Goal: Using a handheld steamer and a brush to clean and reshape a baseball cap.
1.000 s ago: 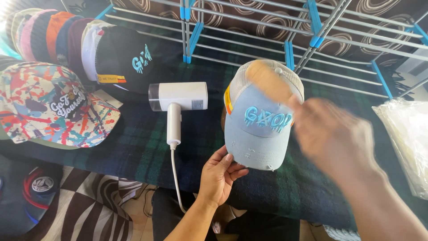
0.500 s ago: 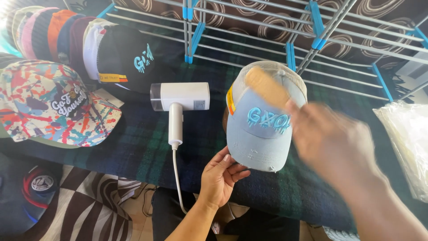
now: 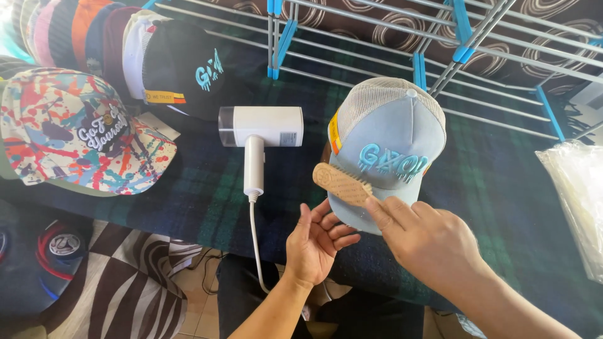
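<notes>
1. The right hand [image 3: 427,242] holds a small wooden brush [image 3: 342,183]. Its fingers are wrapped around the handle, low and right of the middle of the frame.
2. A second ago this hand was a blur, higher up over the top of the cap. Now it is sharp and lower down. The brush has come down from the crown to the brim.
3. The light blue cap [image 3: 389,147] sits in the middle of the frame, a bit to the right. It has a pale mesh back and raised blue letters on the front. It has hardly moved.
4. The brush now lies across the left edge of the brim, just under the letters. So the brushing seems to have gone from the top part to the front part of the cap.
5. The left hand [image 3: 314,242] is below the cap with its fingers spread open. It touches the under edge of the brim and holds it steady, as it did before.
6. A white handheld steamer [image 3: 260,135] lies to the left of the cap on the dark checked cloth [image 3: 207,201]. Nobody touches it, and it has not moved.
7. A paint-splash cap [image 3: 75,135] lies at the far left, and a black cap [image 3: 188,78] sits at the upper left.
8. A metal drying rack [image 3: 477,50] with blue clips runs along the top.
</notes>
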